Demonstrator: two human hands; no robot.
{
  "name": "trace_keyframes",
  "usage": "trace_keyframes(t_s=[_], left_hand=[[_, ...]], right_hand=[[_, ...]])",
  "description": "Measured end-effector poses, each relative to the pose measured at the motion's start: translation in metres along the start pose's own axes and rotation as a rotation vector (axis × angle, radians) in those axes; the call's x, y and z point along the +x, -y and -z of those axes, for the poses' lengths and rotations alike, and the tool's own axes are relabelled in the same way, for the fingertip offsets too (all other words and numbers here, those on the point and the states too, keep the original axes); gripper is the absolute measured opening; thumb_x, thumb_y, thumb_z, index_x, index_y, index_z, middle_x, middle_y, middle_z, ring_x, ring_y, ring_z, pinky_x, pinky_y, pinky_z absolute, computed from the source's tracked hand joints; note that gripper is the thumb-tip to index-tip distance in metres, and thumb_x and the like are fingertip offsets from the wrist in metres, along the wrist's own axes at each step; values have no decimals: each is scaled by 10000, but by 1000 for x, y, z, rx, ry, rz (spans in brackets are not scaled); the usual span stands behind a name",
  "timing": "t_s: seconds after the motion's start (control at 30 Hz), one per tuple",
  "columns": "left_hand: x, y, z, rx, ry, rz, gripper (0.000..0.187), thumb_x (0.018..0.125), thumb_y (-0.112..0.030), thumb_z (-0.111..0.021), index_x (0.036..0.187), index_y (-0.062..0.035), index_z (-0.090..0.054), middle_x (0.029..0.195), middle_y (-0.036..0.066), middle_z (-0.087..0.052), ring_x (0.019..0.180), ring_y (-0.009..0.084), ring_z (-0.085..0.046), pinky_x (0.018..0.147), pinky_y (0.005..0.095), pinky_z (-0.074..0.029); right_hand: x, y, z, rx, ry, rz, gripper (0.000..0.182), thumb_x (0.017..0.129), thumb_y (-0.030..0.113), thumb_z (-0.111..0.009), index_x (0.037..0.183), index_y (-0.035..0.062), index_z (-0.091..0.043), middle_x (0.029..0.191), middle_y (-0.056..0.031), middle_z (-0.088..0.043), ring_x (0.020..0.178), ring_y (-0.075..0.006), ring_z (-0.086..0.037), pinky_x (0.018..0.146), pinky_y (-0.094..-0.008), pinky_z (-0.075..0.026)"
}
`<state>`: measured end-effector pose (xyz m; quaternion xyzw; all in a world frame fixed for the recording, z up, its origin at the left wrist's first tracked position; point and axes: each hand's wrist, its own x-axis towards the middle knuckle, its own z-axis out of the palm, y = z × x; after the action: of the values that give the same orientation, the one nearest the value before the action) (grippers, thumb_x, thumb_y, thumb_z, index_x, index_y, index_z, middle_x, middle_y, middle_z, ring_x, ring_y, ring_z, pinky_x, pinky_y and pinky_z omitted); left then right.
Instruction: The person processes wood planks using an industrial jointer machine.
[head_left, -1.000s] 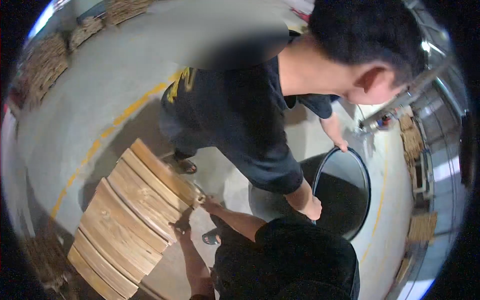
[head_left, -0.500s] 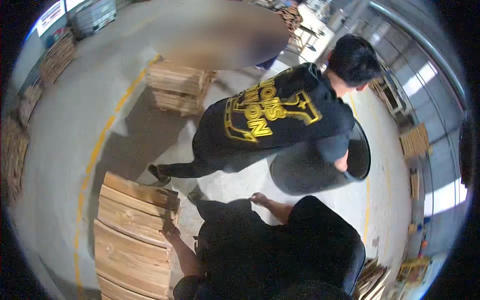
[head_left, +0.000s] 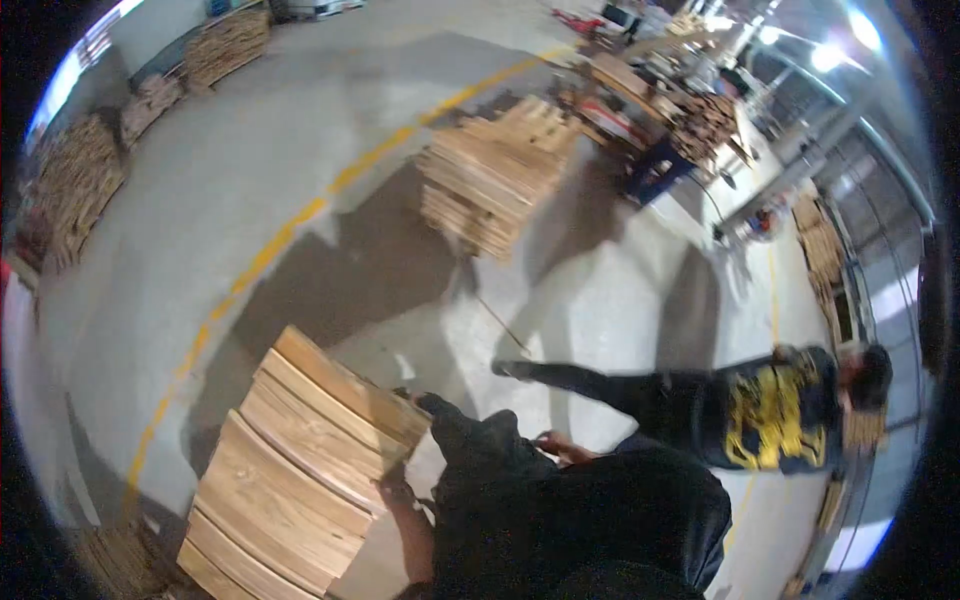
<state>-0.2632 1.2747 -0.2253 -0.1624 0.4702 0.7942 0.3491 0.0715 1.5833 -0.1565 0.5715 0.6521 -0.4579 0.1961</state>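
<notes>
A stack of curved wooden boards (head_left: pixel 300 470) is seen at the lower left, standing on the grey concrete floor (head_left: pixel 250 180). The left hand (head_left: pixel 397 492) is pressed against the near right edge of the stack, low down, with the forearm running down from it toward the bottom of the frame. Its fingers are blurred and partly hidden by the boards, so whether they are curled over an edge or laid flat cannot be told. The right hand (head_left: pixel 556 446) is seen only in part, just beyond the dark clothing of the person's own body, well apart from the stack to its right; its grip cannot be told either, and nothing is seen held in it.

A second pile of boards (head_left: pixel 495 175) stands farther off on the floor, beside a yellow line (head_left: pixel 290 225). A co-worker in a black shirt with yellow print (head_left: pixel 770 415) is seen at the right, leaning low, apart from both hands. More timber (head_left: pixel 75 185) is piled along the far left wall.
</notes>
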Motion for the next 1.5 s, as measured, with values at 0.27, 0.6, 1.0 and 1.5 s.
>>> trace_keyframes(t_s=[0.27,0.6,1.0,1.5], left_hand=[[-14,44,-4,-96,-384,-46,561,1027,-547,-321,895,-89,-617,912,59,-646,711,168,-567,774,304,-495],[-27,58,-36,-332,-801,164,438,922,-434,-655,1067,-20,-669,940,123,-694,906,248,-660,846,461,-533],[-42,88,-34,-665,-574,-71,1016,755,-931,-274,1086,-30,-604,683,96,-583,596,233,-525,533,343,-379],[-56,122,-98,-438,-907,160,1097,864,-790,-395,1491,90,-207,1494,308,-312,1380,372,-365,1101,492,-345]], right_hand=[[160,571,-38,-267,624,840,902,869,708,-467,1467,48,-320,1492,-199,-295,1375,-322,-323,1130,-530,-235],[154,721,-318,-552,1034,899,984,759,617,-669,1482,31,-347,1581,-187,-232,1457,-343,-241,1185,-499,-233],[122,643,-268,-1057,310,1224,1155,651,626,-791,1487,0,-296,1541,-250,-258,1438,-403,-224,1155,-525,-222],[187,546,-92,-816,94,1147,1167,563,551,-887,1433,10,-330,1424,-269,-366,1307,-407,-385,1094,-491,-328]])
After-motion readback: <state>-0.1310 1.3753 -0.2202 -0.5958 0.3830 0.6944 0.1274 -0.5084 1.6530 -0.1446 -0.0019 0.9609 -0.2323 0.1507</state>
